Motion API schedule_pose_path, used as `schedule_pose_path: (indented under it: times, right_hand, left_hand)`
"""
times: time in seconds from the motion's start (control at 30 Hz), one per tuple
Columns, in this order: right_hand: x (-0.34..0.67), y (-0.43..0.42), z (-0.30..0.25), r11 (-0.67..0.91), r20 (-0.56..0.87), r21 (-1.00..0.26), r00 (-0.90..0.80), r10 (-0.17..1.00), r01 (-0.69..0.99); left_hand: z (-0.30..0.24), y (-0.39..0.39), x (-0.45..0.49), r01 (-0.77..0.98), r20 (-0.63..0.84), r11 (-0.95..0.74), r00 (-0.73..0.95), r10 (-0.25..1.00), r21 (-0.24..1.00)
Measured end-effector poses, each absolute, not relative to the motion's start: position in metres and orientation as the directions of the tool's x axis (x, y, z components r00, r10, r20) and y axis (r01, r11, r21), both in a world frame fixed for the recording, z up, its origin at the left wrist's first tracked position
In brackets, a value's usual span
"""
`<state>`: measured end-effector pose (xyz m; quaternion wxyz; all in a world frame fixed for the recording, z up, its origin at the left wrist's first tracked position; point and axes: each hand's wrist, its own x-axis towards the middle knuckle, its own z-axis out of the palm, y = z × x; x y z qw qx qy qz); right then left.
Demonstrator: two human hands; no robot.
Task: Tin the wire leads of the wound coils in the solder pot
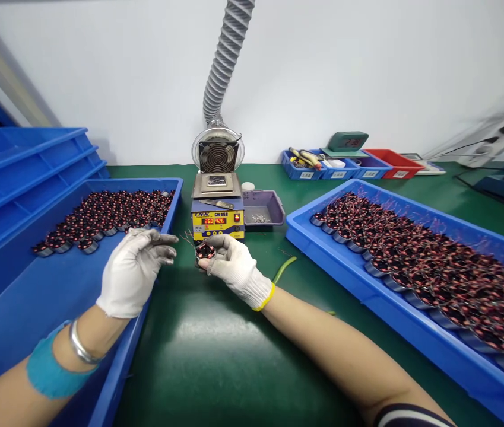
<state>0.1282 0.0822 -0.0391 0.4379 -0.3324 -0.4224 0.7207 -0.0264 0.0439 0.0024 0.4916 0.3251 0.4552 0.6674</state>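
Left forearm: it is reaching in from the lower left over the left tray, wearing a silver bracelet (80, 347) and a blue band (47, 367) below the glove.
Green mat (207, 362): it is covering the bench between the two arms.
Left hand (133, 273): gloved in white, it is hovering over the tray's inner rim with thumb and fingers drawn close together; whether they are pinching one of the fine wires cannot be told.
Right hand (234, 267): also gloved, it is curling shut around the wound coil, thumb and fingers pressing on its sides.
Wound coil (205, 251): it is sitting in the right hand's fingertips, above the mat and just in front of the solder pot, with thin wire ends sticking up toward the left hand.
Left tray (24, 296): this blue tray is lying bare at its near end and carrying rows of finished coils (109, 216) at its far end.
Right tray (412, 332): it is holding a dense spread of coils with loose wires (434, 261).
Solder pot (217, 220): its yellow front is showing red digits.
Grey dish (263, 207): it is standing just right of the pot, touching it.
Fan (217, 155): it is standing behind the pot, under a ribbed hose (227, 59).
Blue crates (20, 160): they are stacking up at the far left.
Small bins (336, 169): they are lining the back wall, a green clock (347, 141) standing behind them.
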Motion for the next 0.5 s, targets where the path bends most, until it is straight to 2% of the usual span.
schedule_pose_path:
  times: [0.1,0.17,0.27,0.33,0.4,0.5]
  right_hand:
    - [0.129,0.082,-0.04,-0.256,-0.099,-0.904,-0.414,0.905,-0.342]
    - [0.129,0.081,-0.04,-0.249,-0.093,-0.912,-0.428,0.899,-0.326]
    - [0.128,0.078,-0.04,-0.25,-0.096,-0.923,-0.453,0.886,-0.293]
    - [0.127,0.076,-0.041,-0.261,-0.105,-0.925,-0.477,0.873,-0.275]
    - [0.126,0.074,-0.042,-0.266,-0.107,-0.927,-0.493,0.863,-0.265]
    - [0.128,0.079,-0.04,-0.216,-0.08,-0.945,-0.469,0.879,-0.245]
  left_hand:
    - [-0.001,0.044,-0.023,-0.307,-0.058,-0.018,-0.236,0.97,0.952]
    - [-0.005,0.044,-0.019,-0.207,-0.066,0.025,-0.193,0.979,0.978]
    - [-0.011,0.046,-0.015,-0.018,-0.02,0.016,-0.228,0.973,1.0]
    - [-0.012,0.048,-0.017,0.047,0.037,-0.025,-0.286,0.958,0.999]
    - [-0.011,0.051,-0.023,0.003,0.076,-0.08,-0.357,0.931,0.997]
    - [-0.008,0.055,-0.03,-0.163,0.058,-0.138,-0.416,0.907,0.977]
